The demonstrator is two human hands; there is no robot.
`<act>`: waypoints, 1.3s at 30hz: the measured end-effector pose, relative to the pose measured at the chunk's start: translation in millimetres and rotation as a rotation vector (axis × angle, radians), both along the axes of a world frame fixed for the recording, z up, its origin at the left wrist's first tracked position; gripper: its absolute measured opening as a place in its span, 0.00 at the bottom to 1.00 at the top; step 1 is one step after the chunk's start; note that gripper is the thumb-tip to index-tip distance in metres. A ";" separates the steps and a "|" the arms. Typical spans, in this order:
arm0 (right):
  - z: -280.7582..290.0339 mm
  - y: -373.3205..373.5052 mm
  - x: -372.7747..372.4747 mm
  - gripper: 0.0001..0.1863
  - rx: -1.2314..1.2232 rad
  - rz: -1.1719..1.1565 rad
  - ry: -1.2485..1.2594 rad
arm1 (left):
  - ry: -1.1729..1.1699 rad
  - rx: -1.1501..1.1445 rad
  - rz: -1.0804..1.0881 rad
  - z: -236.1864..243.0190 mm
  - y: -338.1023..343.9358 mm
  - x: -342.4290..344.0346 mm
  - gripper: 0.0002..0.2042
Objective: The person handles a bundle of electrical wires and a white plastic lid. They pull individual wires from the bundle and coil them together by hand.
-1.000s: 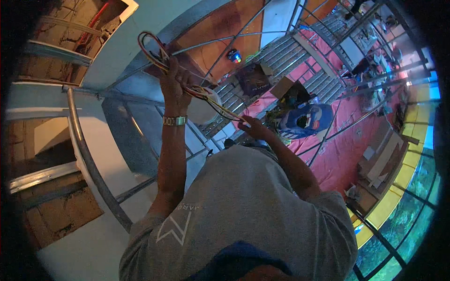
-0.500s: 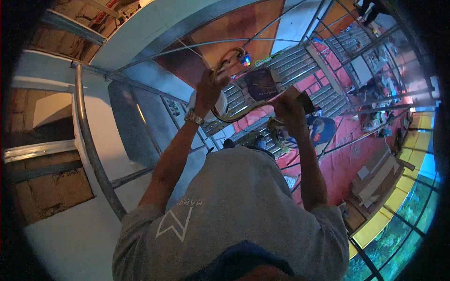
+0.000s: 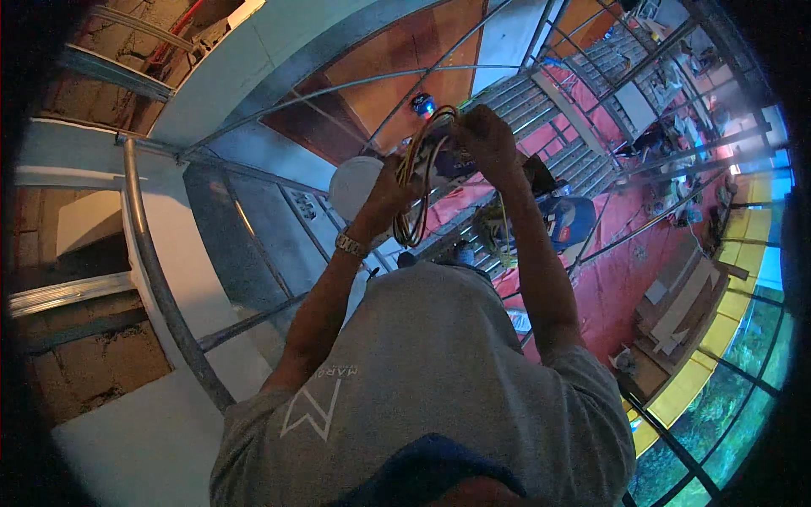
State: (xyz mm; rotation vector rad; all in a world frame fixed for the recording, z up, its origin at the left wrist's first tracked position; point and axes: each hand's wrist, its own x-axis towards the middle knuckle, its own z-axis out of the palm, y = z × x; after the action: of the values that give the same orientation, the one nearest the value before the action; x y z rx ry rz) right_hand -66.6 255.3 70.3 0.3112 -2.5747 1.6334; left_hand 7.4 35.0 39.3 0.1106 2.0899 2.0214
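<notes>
The wire coil (image 3: 412, 156) consists of several loops of thin wire, light and dark strands together. It is positioned in front of the torso, between the left hand (image 3: 394, 193) and the right hand (image 3: 487, 142).

Left grip: the fingers are closed around the near side of the loops. The coil passes through this grip; one portion rises above the fist and leans toward the right hand, and the other portion hangs below the fist. The wristwatch (image 3: 351, 243) is on the left wrist, below the coil.

Right grip: the fingers are bent inward at the upper end of the coil, higher than the left hand. The fingertips are hidden; whether they clamp a strand cannot be determined.

Surroundings: the round white lid-like object (image 3: 353, 188) is beyond the left hand, to its left. The small lit blue object (image 3: 422, 105) appears just above the top of the coil, in the background. The slatted metal decking (image 3: 525, 106) and the pink sheet (image 3: 629, 279) extend below and to the right. The blue item (image 3: 571, 221) rests to the right of the right forearm.
</notes>
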 end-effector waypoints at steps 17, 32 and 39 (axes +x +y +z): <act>-51.5 -49.5 27.9 0.25 0.156 -0.080 0.348 | 0.064 0.023 0.192 -57.5 2.0 -10.2 0.17; -107.2 -71.8 113.4 0.33 -0.463 0.416 -0.598 | 0.059 -0.123 0.116 -24.3 38.4 -1.0 0.13; -137.9 -79.2 105.2 0.22 0.120 0.317 -0.427 | -0.310 0.367 0.076 -35.1 29.1 -3.1 0.11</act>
State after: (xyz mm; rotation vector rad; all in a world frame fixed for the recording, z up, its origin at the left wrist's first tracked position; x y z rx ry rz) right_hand 38.6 176.1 -67.6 0.4411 -3.0824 1.8167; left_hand 4.3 64.1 4.2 -0.2108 1.5488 2.2766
